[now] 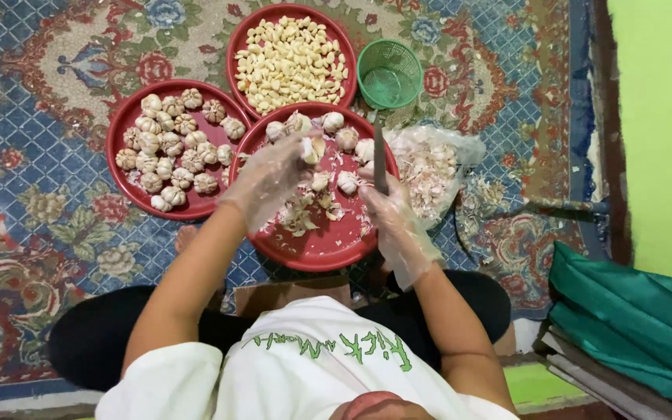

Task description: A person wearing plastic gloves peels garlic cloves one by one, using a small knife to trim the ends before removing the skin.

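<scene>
White shirt and folded, dark-clad legs closest under the lens, seated on a patterned carpet (56,179). Wore thin clear gloves on both hands.

Held a piece of garlic (313,148) in the left hand (274,175), fingers curled loosely round it, above the far half of the near red tray (313,260) and just left of the blade. Gripped a knife (380,159) in the right hand (398,222), fist closed tight round a handle hidden inside the glove.

Held the knife with its long axis running near to far, almost straight, tip pointing away toward the green basket (389,74). Could not tell the side of the cutting edge, nor the way the garlic's root end faced: too small.

Judged the likeliest mishap a sideways slip of the blade to the left, into the fingers around the garlic — close beside the steel, shielded only by thin film, probably slick with papery skin. Judged a snagged or torn glove possible too. Reckoned a dropped clove easily lost among the loose skins and bulbs littering the near tray, and the plastic bag of peelings (429,167), pressed against that tray's right rim, liable to spill from a nudge of the right wrist.

Noted besides: a tray of whole bulbs (118,124) to the far left, a tray of peeled cloves (235,47) farther off — both apart from the hands.
</scene>
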